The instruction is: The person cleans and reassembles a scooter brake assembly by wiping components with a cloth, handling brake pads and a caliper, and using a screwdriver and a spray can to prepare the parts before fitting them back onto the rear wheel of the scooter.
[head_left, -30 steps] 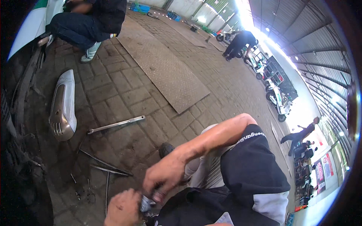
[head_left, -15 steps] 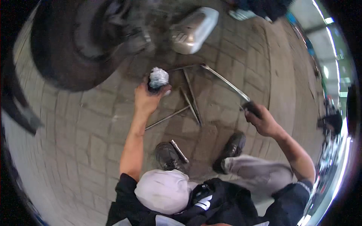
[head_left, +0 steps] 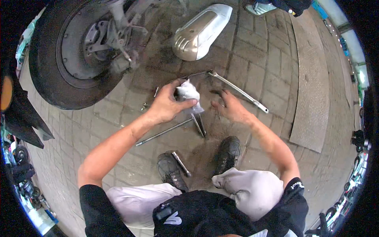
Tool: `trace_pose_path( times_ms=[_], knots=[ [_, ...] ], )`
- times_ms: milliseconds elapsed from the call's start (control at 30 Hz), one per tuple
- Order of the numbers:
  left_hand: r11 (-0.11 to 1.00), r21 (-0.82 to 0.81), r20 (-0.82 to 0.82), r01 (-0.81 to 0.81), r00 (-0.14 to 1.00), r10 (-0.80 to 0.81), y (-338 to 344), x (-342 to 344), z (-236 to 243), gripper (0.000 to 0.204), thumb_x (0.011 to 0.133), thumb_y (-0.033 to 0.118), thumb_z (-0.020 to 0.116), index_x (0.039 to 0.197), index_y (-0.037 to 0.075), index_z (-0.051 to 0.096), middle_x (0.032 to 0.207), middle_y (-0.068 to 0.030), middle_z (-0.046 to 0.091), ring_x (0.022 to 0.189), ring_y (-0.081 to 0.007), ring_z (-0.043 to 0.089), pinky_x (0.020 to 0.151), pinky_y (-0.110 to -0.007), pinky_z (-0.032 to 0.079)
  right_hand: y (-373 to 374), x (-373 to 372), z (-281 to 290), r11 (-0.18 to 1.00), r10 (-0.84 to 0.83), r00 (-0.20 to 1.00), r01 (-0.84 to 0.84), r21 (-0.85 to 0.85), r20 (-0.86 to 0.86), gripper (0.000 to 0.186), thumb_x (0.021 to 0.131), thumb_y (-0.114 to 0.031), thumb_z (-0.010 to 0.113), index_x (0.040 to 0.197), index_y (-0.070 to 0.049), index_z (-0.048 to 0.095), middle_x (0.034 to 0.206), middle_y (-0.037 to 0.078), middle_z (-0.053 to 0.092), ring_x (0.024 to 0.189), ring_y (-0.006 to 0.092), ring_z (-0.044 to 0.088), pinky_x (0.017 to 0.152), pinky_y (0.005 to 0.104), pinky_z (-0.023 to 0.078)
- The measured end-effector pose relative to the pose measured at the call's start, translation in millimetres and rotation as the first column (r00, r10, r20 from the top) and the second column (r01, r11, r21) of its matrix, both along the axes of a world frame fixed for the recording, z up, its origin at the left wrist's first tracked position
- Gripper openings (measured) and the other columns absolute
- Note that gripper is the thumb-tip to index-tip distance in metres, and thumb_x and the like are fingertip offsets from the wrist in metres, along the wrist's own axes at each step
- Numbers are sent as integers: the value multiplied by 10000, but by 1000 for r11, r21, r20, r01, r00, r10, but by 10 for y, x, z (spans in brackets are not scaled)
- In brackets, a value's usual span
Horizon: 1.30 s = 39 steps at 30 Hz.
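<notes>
My left hand (head_left: 165, 106) grips a crumpled white plastic-wrapped item (head_left: 188, 93), fingers and thumb around it; its contents are hidden. My right hand (head_left: 233, 108) is to its right, fingers apart, with nothing visible in them. Above my right hand lies a long chrome wrench (head_left: 240, 92) on the pavement. A T-shaped tool (head_left: 163, 132) and other thin bars lie below the wrapped item. A short chrome extension bar (head_left: 180, 162) rests beside my left shoe. Small metal bits (head_left: 144, 106) lie left of my left hand.
A scooter wheel (head_left: 49, 63) stands at the upper left. A silver-and-white body cover (head_left: 196, 41) lies beyond my hands. A metal floor plate (head_left: 308, 91) runs along the right. A person's shoe (head_left: 259, 8) shows at the top, and other vehicles line both edges.
The view has swung down to the ground. Since half a second ago my left hand has moved rightward with the wrapped item, and my right hand has let go of a dark object and moved inward.
</notes>
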<state>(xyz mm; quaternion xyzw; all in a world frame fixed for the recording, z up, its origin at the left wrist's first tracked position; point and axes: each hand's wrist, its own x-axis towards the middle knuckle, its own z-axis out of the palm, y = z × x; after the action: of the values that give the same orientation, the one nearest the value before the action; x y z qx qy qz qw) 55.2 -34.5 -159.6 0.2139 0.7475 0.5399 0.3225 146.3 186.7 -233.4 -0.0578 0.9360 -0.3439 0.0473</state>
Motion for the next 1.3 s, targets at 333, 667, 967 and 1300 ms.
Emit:
trace_pose_path(
  times_ms=[333,667,967,1300],
  knots=[
    [754,451,255,-478,878,404,753,339,-430,487,718,35,618,1162,13,419,1073,-66,513,991,-156,486,848,-282,400,105,-276,458,773,-177,979,204,-601,104,252,691,-100,670,890,16,567,831,93,602,755,140,529,718,296,433],
    [916,196,508,-351,835,211,894,554,-491,485,696,188,590,1129,30,438,888,-38,538,741,-140,524,678,-263,428,243,-239,387,422,-291,909,401,-813,298,119,723,-6,609,837,-2,579,737,35,600,696,91,531,670,245,440],
    [650,559,793,-515,560,-238,937,821,-570,631,598,127,592,1175,34,355,927,-51,426,822,-154,426,706,-259,403,221,-389,166,521,-542,832,446,-727,122,114,707,-15,625,777,4,538,692,58,577,656,124,509,630,274,430],
    [392,488,830,-780,553,66,789,734,-658,467,807,316,522,1121,-18,433,912,-83,530,797,-179,521,751,-292,449,21,92,406,608,-487,865,435,-664,120,307,785,-189,610,999,18,532,853,118,595,808,192,549,758,304,431]
  ],
)
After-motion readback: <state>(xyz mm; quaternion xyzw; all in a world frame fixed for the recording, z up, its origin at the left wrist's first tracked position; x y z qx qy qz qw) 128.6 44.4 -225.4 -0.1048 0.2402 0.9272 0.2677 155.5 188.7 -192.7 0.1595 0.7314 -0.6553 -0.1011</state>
